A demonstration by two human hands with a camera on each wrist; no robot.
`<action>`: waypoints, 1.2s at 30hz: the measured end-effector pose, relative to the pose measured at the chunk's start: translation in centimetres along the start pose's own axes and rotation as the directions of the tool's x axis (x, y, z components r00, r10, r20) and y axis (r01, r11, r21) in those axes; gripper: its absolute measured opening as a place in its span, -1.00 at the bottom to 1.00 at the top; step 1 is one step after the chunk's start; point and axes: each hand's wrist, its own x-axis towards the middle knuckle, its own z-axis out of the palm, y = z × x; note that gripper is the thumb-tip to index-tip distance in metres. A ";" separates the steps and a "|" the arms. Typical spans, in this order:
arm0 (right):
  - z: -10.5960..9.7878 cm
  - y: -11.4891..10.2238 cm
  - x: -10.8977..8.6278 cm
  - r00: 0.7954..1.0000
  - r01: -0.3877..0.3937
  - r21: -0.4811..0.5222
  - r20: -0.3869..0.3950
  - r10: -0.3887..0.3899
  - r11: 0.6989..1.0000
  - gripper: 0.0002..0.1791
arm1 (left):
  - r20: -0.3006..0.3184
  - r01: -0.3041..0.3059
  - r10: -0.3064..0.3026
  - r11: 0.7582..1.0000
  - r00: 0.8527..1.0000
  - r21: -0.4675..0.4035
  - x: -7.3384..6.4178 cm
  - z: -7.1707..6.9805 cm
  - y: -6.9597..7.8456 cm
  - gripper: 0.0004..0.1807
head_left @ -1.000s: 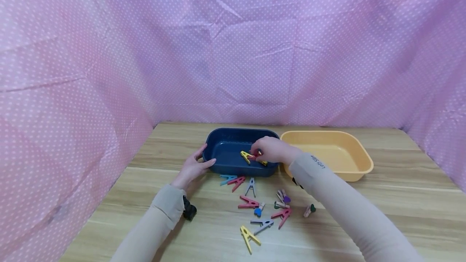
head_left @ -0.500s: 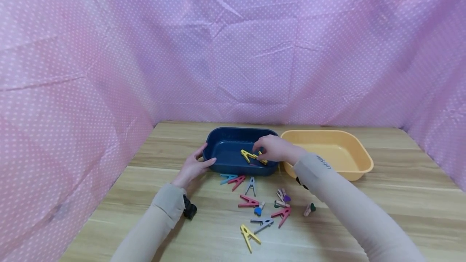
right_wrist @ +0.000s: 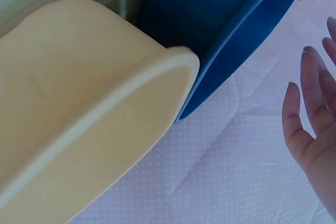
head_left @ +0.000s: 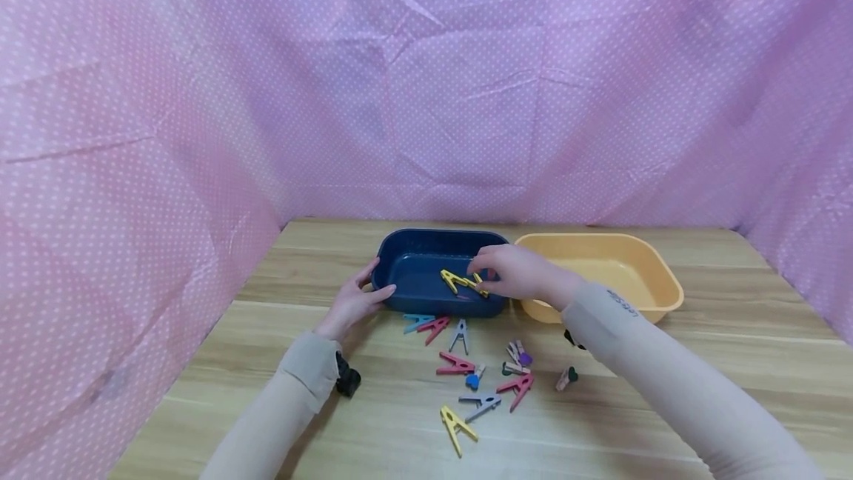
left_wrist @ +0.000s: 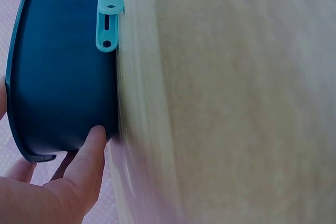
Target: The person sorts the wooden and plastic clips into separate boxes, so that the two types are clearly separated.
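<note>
Your left arm [head_left: 273,421] slants in from the near side of the bench [head_left: 753,302], left of its middle, towards the far edge. Your left hand [head_left: 353,302] has its thumb spread well apart from the fingers. Your right arm [head_left: 673,384] reaches leftward from the near side, and your right hand [head_left: 516,271], back upward, is closer to the far edge; its fingers [right_wrist: 292,108] are loosely bent and parted.

Wood tbl [head_left: 380,428], navy tub [head_left: 416,272], yel tub [head_left: 620,272], asst clothespins [head_left: 464,367] in front
</note>
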 end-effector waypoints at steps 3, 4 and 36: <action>0.1 -0.3 -0.5 0.999 0.042 -0.021 -0.025 -0.043 0.999 -0.77 | 0.005 0.004 -0.004 1.000 1.000 -0.009 0.0 -0.1 0.0 -0.19; 0.2 -0.3 -0.7 0.997 0.059 -0.029 -0.038 -0.060 0.998 -0.77 | 0.007 0.004 -0.003 1.000 1.000 -0.009 0.0 -0.1 0.0 -0.19; 1.3 1.2 -9.4 0.903 0.238 -0.110 -0.340 -0.261 0.965 -0.73 | 0.010 -0.005 0.005 1.000 1.000 -0.015 0.2 0.0 0.0 -0.16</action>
